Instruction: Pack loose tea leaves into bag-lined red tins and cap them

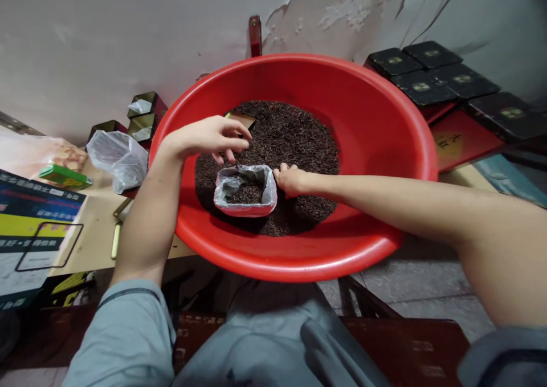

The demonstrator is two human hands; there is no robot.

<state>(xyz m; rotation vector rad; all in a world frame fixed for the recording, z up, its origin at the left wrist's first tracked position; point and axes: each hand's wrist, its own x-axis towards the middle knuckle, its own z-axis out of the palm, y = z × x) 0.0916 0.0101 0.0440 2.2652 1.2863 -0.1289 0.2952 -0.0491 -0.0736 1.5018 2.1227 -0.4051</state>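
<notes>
A large red plastic basin (pixel 410 147) holds a wide heap of dark, dry loose tea leaves (pixel 299 130). On the heap stands a small red box-shaped container (pixel 252 210) with a silvery foil liner folded over its rim, partly filled with the same leaves. Above its back left edge hovers my left hand (pixel 224 138), fingers apart and loosely bent, with nothing seen in them. Curled fingers of my right hand (pixel 293 180) rest against the container's right side; their undersides are hidden. Behind my left fingers, a flat brownish piece (pixel 243 121) lies partly in the leaves.
Several dark square tins (pixel 427 85) stand at the right on a red surface. Open tins (pixel 143 126) and a crumpled clear plastic bag (pixel 117 156) are left of the basin. A green box (pixel 64 176) lies farther left. A peeling wall (pixel 171 28) rises behind.
</notes>
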